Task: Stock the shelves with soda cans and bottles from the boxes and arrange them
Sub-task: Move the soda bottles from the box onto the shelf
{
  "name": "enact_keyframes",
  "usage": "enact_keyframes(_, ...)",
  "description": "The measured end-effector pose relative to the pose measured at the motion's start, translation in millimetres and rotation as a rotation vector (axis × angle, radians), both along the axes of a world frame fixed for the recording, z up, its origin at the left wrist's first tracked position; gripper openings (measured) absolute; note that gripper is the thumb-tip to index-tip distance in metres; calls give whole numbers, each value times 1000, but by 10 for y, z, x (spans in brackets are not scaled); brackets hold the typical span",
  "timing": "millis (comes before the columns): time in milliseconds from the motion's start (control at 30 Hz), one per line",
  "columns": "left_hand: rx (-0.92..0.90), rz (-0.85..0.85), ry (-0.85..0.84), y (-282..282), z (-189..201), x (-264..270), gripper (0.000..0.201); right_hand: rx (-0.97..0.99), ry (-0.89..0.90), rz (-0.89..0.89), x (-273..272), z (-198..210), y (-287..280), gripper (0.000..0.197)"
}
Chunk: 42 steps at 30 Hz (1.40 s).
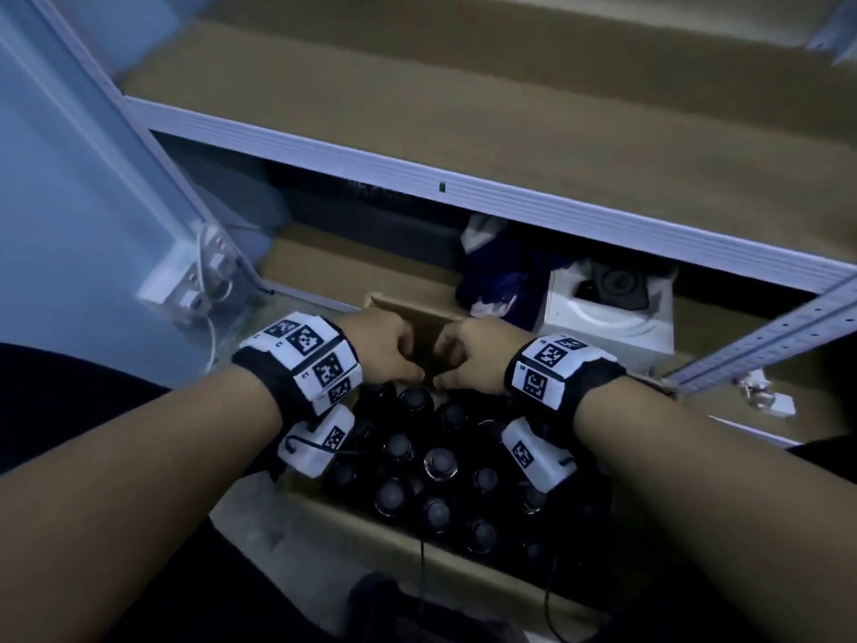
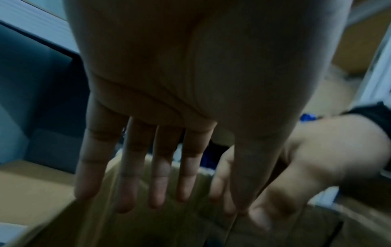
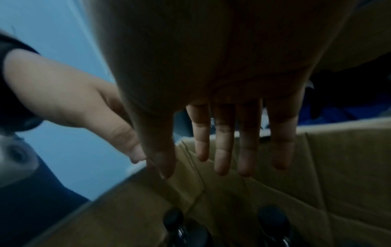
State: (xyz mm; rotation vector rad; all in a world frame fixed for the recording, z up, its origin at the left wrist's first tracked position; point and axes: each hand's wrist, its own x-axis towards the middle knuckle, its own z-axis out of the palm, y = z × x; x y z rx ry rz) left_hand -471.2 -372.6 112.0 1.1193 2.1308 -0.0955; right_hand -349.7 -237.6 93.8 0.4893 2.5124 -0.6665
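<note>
Both hands — left hand point(image 1: 382, 352) and right hand point(image 1: 470, 355), fingers straight and slightly spread, holding nothing — hover side by side over the open brown cardboard box point(image 1: 403, 547), its upright dark-capped bottles point(image 1: 438, 461) directly below the fingertips, equally near either hand.

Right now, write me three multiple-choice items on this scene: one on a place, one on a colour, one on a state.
1. Where are the dark capped bottles?
A. in the open brown cardboard box
B. on the upper shelf
C. in a hand

2. What colour is the metal shelf edge?
A. red
B. white
C. black

3. How are the left hand and right hand?
A. each grips a bottle
B. fingers extended, holding nothing
C. clasped together

A: the bottle caps show inside the box walls.
B: the rail looks pale white.
B: both wrist views show straight, bare fingers above the box.
</note>
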Motion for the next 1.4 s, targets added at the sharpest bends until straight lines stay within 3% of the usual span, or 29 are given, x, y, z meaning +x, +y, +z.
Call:
enact_keyframes(200, -46, -7, 19, -15, -629, -8, 50, -133, -20, -106, 55, -549, 37, 43)
enact_keyframes(433, -150, 36, 14, -111, -1152, 35, 61, -201, 10, -69, -43, -1111, -217, 73)
enact_keyframes(733, -116, 97, -11, -96, -1268, -21, 46, -215, -66, 21, -142, -1474, -275, 81)
enact_keyframes(1067, -210, 74, 60, 109, -1213, -79, 46, -203, -16, 35, -83, -1453, -293, 62)
enact_keyframes(1133, -262, 49, 77, 176, -1228, -70, 37, -218, 20, 19, -31, -1371, -251, 68)
enact_keyframes(1200, -308, 33, 108, 221, -1276, -42, 12, -225, 67, -6, 27, -1244, -197, 74)
enact_keyframes(1233, -311, 21, 129, 226, -1350, -38, 12, -220, 93, -21, 60, -1177, -169, 76)
enact_keyframes(1300, -319, -33, 155, 254, -1481, -59, 32, -222, 131, -44, 140, -1038, -116, 77)
enact_keyframes(1400, -388, -112, 164, 289, -1711, -195, 22, -264, 178, -94, 291, -816, -68, 74)
